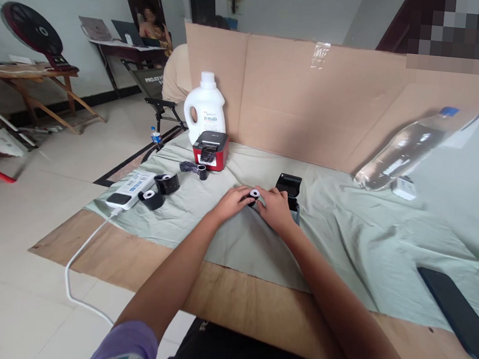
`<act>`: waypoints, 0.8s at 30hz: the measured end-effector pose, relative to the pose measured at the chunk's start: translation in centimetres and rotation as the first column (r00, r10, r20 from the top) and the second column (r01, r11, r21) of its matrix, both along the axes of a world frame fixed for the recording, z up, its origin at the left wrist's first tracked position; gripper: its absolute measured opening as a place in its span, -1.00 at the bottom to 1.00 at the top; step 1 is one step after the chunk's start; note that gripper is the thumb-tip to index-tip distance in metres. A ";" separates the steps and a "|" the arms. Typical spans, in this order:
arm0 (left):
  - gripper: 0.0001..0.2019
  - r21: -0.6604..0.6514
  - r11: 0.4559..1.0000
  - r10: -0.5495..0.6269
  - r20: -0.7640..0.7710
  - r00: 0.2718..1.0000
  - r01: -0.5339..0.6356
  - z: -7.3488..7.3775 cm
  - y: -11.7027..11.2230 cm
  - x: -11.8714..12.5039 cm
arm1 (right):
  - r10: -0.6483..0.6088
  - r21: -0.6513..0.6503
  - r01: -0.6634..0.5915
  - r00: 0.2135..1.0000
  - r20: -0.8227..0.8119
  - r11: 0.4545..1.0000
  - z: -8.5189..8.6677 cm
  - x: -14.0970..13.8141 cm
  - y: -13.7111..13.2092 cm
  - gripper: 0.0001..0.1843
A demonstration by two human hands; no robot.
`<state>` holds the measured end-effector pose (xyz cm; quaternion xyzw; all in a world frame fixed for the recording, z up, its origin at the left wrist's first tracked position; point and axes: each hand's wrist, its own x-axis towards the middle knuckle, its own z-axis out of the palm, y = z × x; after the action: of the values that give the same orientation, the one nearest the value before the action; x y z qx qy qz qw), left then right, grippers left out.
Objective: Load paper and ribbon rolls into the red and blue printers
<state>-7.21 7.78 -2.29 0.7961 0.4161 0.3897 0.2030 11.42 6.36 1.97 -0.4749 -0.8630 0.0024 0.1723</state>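
Observation:
My left hand and my right hand meet over the grey-green cloth, fingers curled round a small black roll with a white core. Just behind my right hand sits a small black printer with its lid up. Two more black rolls lie to the left, beside a white power strip. A red and black label printer stands further back, with a loose dark strip and a small roll in front of it.
A white detergent jug stands behind the red printer. A clear water bottle leans on the cardboard wall at right, near a small white box. A dark phone lies at the right. A fan and another person's desk are far left.

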 end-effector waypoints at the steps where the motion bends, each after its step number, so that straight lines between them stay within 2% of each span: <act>1: -0.73 -0.013 1.000 -0.003 0.010 1.000 0.003 -0.2 0.1 -0.1 | 0.018 0.020 -0.019 0.999 0.027 1.000 -0.1 0.0 -0.1 -0.51; 5: -0.76 -0.036 0.999 -0.011 0.040 0.999 0.012 -0.5 0.3 -0.3 | 0.076 0.088 -0.086 0.991 0.110 0.992 -0.5 -0.2 -0.4 -0.49; 8: -0.78 -0.028 1.000 -0.004 0.031 1.000 0.005 -0.5 0.3 -0.4 | 0.096 0.089 -0.109 0.986 0.138 0.990 -0.5 -0.6 -0.6 -0.47; 16: -0.75 -0.049 0.996 -0.075 0.087 0.993 0.080 -0.1 0.3 -0.8 | 0.078 0.038 -0.081 0.994 0.072 0.996 0.0 -0.7 -0.4 -0.54; 24: -0.71 -0.072 0.995 -0.056 0.116 0.992 0.065 0.1 0.1 -1.1 | 0.004 -0.028 -0.004 1.000 0.001 1.000 0.4 -0.2 0.0 -0.58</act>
<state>-8.33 7.91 -2.19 0.7767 0.3940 0.4119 0.2682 11.24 6.35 2.39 -0.4755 -0.8639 0.0146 0.1652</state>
